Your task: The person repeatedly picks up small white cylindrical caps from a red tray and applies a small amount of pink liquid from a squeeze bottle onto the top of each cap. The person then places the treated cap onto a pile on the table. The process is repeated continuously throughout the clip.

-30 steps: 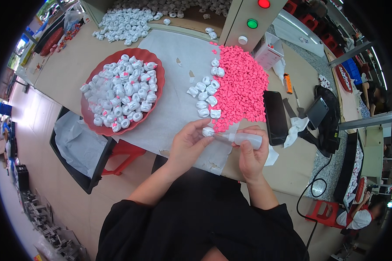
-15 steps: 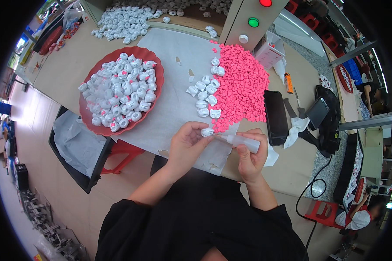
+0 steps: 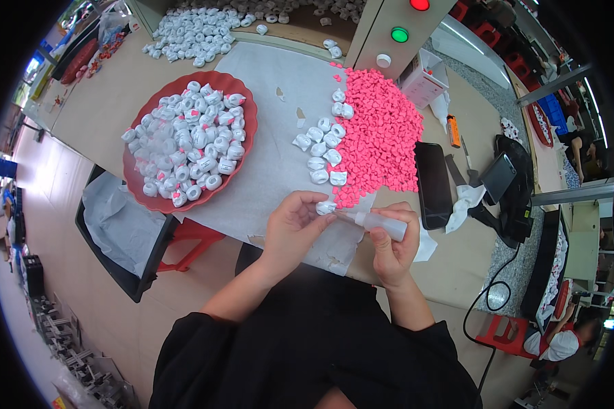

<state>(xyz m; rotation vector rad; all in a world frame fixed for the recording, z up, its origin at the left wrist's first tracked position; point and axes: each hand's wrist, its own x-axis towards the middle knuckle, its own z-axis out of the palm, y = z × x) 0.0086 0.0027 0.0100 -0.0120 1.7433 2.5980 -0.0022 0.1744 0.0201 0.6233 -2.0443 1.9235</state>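
left hand (image 3: 295, 221): white piece (image 3: 325, 206), mostly hidden | right hand (image 3: 392, 240): squeeze bottle (image 3: 378, 223)

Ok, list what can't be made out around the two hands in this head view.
- Whether the bottle nozzle touches the small white piece: too small, head view.
- The white piece's shape: mostly covered by the left hand fingers.
- The bottle's lower body: wrapped by the right hand.
- What is under the pink pile: buried.
- The white pieces at the top: cut off by the picture's edge.
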